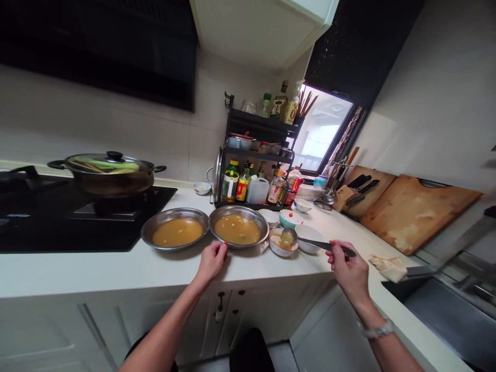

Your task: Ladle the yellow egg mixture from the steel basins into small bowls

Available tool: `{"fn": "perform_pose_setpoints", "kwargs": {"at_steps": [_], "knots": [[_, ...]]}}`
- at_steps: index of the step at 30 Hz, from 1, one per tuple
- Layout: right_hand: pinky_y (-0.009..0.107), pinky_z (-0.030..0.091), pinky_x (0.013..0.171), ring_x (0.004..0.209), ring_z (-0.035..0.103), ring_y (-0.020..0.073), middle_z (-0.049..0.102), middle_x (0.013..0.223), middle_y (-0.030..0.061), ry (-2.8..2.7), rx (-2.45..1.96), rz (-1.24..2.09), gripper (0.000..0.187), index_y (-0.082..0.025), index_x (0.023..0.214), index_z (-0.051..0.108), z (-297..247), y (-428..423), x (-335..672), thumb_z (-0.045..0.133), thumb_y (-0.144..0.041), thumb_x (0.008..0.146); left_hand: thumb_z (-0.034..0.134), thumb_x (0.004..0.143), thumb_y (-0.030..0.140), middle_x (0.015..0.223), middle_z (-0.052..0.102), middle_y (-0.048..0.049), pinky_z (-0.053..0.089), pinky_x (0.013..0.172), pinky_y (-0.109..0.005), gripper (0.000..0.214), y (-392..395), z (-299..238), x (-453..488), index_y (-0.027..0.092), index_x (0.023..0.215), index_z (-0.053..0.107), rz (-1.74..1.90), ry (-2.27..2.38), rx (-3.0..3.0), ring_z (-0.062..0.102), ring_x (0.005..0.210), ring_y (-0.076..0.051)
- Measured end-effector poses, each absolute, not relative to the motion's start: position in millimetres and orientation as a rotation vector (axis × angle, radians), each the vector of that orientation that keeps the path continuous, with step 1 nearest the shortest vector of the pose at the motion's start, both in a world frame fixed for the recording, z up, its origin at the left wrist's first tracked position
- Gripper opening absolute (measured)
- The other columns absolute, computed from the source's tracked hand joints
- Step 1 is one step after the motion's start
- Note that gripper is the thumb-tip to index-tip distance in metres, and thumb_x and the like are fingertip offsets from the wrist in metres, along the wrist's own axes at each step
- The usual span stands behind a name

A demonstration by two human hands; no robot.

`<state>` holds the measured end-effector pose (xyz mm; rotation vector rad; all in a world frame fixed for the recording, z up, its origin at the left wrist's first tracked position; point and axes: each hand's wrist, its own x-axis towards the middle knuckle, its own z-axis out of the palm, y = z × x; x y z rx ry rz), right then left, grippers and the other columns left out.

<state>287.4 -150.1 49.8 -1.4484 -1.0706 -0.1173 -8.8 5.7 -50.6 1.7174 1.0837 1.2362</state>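
Observation:
My right hand [351, 271] is closed around the dark handle of a ladle [289, 237]. The ladle's head, with yellowish liquid in it, is over a small white bowl [282, 252] that holds similar liquid. My left hand [212, 262] is pinched at the front rim of a round metal bowl [264, 236] of yellow-brown liquid with pale bits floating in it. Beside that, to the left, a second metal bowl [149, 238] contains the same kind of liquid. A white bowl [310, 245] sits behind the ladle handle.
On the stove at left stands a lidded pot [112, 178]. A black rack [256, 155] of bottles is against the wall. Behind the bowls are a teal bowl [289, 222] and other small bowls. Cutting boards [418, 206], a knife block [344, 199], a cloth [388, 267] and a sink [445, 310] are at right.

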Motion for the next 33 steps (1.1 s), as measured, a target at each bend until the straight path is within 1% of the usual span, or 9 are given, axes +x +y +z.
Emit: {"fn": "perform_pose_setpoints", "kwargs": {"at_steps": [3, 6, 8, 11, 14, 18, 22, 25, 33], "knots": [[0.026, 0.049, 0.049, 0.057, 0.061, 0.0151, 0.064, 0.071, 0.0039, -1.344, -1.409, -0.270, 0.029, -0.018, 0.090, 0.065, 48, -156, 283, 0.054, -0.044, 0.083, 0.041, 0.081, 0.048, 0.049, 0.050, 0.0020, 0.031, 0.051, -0.023, 0.040, 5, -51, -8, 0.019, 0.055, 0.048, 1.231, 1.076, 1.703, 0.042, 0.049, -0.012], [0.027, 0.050, 0.053, 0.059, 0.059, 0.0138, 0.063, 0.076, 0.0033, -1.449, -1.306, -0.341, 0.020, -0.020, 0.092, 0.065, 50, -157, 274, 0.054, -0.035, 0.085, 0.041, 0.082, 0.048, 0.049, 0.048, 0.0024, 0.030, 0.050, -0.023, 0.040, 5, -52, -8, 0.019, 0.055, 0.047, 1.222, 1.061, 1.687, 0.041, 0.048, -0.011], [0.026, 0.049, 0.051, 0.059, 0.058, 0.0135, 0.062, 0.078, 0.0035, -1.410, -1.246, -0.301, 0.018, -0.021, 0.094, 0.065, 50, -152, 265, 0.054, -0.033, 0.085, 0.041, 0.082, 0.048, 0.049, 0.048, 0.0025, 0.030, 0.050, -0.023, 0.040, 5, -52, -8, 0.019, 0.055, 0.046, 1.220, 1.060, 1.693, 0.040, 0.048, -0.011], [0.025, 0.047, 0.045, 0.056, 0.057, 0.0132, 0.063, 0.084, 0.0052, -1.337, -1.217, -0.158, 0.020, -0.020, 0.093, 0.064, 45, -137, 247, 0.053, -0.035, 0.086, 0.041, 0.082, 0.049, 0.049, 0.049, 0.0022, 0.030, 0.050, -0.023, 0.040, 5, -50, -8, 0.019, 0.055, 0.046, 1.220, 1.069, 1.704, 0.041, 0.049, -0.012], [0.026, 0.048, 0.047, 0.056, 0.057, 0.0133, 0.064, 0.085, 0.0056, -1.383, -1.219, -0.043, 0.023, -0.019, 0.093, 0.064, 34, -116, 229, 0.052, -0.037, 0.086, 0.040, 0.082, 0.049, 0.049, 0.049, 0.0019, 0.031, 0.051, -0.023, 0.041, 5, -50, -8, 0.019, 0.055, 0.047, 1.224, 1.075, 1.711, 0.041, 0.049, -0.012], [0.027, 0.049, 0.050, 0.055, 0.056, 0.0128, 0.064, 0.080, 0.0051, -1.376, -1.218, 0.038, 0.024, -0.018, 0.090, 0.063, 17, -88, 211, 0.052, -0.039, 0.085, 0.040, 0.083, 0.048, 0.049, 0.049, 0.0018, 0.031, 0.051, -0.024, 0.041, 5, -51, -8, 0.018, 0.055, 0.048, 1.231, 1.072, 1.723, 0.042, 0.049, -0.012], [0.022, 0.042, 0.037, 0.045, 0.052, 0.0126, 0.061, 0.059, 0.0015, -1.148, -1.250, 0.227, 0.034, -0.016, 0.090, 0.060, 8, -71, 203, 0.054, -0.048, 0.081, 0.039, 0.083, 0.048, 0.049, 0.048, 0.0024, 0.030, 0.051, -0.023, 0.041, 7, -53, -8, 0.018, 0.056, 0.048, 1.227, 1.086, 1.728, 0.042, 0.049, -0.012], [0.021, 0.038, 0.033, 0.038, 0.048, 0.0114, 0.059, 0.051, -0.0004, -0.939, -1.237, 0.316, 0.038, -0.015, 0.085, 0.057, 10, -66, 202, 0.059, -0.052, 0.075, 0.039, 0.083, 0.048, 0.049, 0.049, 0.0023, 0.030, 0.051, -0.023, 0.041, 8, -55, -8, 0.018, 0.056, 0.048, 1.229, 1.080, 1.723, 0.042, 0.050, -0.012], [0.018, 0.034, 0.031, 0.037, 0.046, 0.0099, 0.058, 0.047, -0.0019, -0.709, -1.141, 0.460, 0.029, -0.017, 0.077, 0.056, 28, -73, 204, 0.067, -0.041, 0.065, 0.040, 0.083, 0.047, 0.050, 0.049, 0.0019, 0.030, 0.051, -0.023, 0.041, 7, -53, -8, 0.018, 0.056, 0.048, 1.224, 1.060, 1.702, 0.041, 0.050, -0.012]]}}
